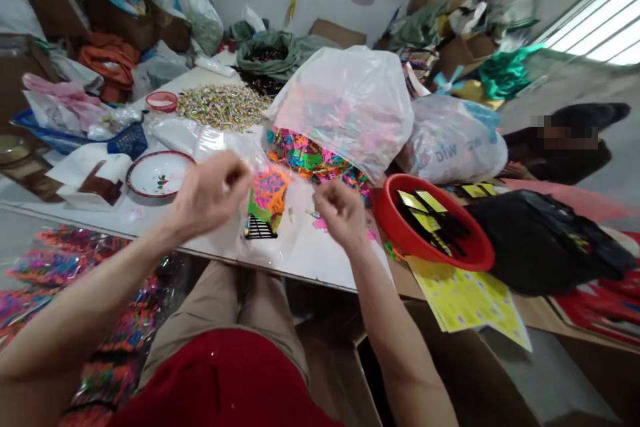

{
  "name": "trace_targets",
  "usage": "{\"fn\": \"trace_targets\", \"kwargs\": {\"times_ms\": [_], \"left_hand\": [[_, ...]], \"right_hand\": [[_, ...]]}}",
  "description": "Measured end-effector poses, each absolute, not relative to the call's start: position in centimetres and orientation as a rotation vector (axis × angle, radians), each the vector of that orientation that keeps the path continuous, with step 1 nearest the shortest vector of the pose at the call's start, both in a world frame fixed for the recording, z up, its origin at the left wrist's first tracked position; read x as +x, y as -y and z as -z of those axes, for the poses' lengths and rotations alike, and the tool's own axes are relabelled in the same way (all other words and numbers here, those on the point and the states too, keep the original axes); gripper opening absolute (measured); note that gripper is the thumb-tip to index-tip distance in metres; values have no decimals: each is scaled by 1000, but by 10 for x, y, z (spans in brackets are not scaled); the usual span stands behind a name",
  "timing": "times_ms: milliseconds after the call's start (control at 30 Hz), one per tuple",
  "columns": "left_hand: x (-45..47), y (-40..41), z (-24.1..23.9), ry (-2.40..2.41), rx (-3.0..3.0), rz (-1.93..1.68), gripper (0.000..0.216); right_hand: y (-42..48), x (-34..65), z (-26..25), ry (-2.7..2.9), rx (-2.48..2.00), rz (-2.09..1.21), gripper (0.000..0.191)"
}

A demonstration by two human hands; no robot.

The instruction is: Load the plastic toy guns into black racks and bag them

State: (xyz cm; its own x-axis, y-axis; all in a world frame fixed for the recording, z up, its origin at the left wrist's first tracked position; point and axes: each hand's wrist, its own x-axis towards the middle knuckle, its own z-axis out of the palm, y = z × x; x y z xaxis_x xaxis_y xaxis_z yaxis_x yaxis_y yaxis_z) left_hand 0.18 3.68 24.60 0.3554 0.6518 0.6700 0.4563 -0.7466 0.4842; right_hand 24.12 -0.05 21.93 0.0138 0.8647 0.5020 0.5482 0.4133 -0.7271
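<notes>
My left hand (pixel 210 193) is closed in a pinch on the top edge of a small clear plastic bag (pixel 260 203) that holds bright multicoloured pieces and a small black comb-like piece. My right hand (pixel 340 213) is closed beside the bag's right edge, fingers curled; what it grips is hidden. Both hands hover over the near edge of a white table (pixel 310 257). Just beyond the bag lies a heap of colourful small toys (pixel 310 157) spilling from a large clear sack (pixel 350 103).
A red basin (pixel 467 253) with yellow-carded black items sits right of my hands, above yellow sheets (pixel 465 300). A white enamel plate (pixel 160 173), a pile of wrapped sweets (pixel 220 107), a black bag (pixel 545 240) and packed bags on the floor (pixel 60 260) surround me. A person sits at the far right.
</notes>
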Motion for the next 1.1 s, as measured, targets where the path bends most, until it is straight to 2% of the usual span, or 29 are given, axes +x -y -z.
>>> {"fn": "trace_targets", "kwargs": {"times_ms": [167, 233, 333, 400, 467, 567, 733, 1100], "left_hand": [[-38, 16, -150, -716, 2321, -430, 17], [-56, 11, -130, -767, 2316, -318, 20], [-78, -20, -122, -1023, 2417, -590, 26], [-80, -46, -125, -1034, 2567, -677, 37], [-71, -71, -126, -914, 2750, -577, 47], [-49, -99, -121, -729, 2887, -352, 49], [-38, -122, -105, -555, 2885, -262, 39], [-41, -120, -77, -566, 2801, -690, 27]], "right_hand": [[50, 260, -121, 1751, -1501, -871, 15], [49, 273, -102, 1673, -1602, -943, 17], [25, 284, -106, 1525, -1694, -756, 24], [0, 274, -120, 1556, -1715, -583, 32], [-25, 250, -133, 1693, -1768, -477, 41], [-52, 204, -135, 1886, -1990, -423, 49], [-61, 167, -117, 2010, -2260, -582, 39], [-69, 172, -114, 2119, -2293, -567, 37]]}}
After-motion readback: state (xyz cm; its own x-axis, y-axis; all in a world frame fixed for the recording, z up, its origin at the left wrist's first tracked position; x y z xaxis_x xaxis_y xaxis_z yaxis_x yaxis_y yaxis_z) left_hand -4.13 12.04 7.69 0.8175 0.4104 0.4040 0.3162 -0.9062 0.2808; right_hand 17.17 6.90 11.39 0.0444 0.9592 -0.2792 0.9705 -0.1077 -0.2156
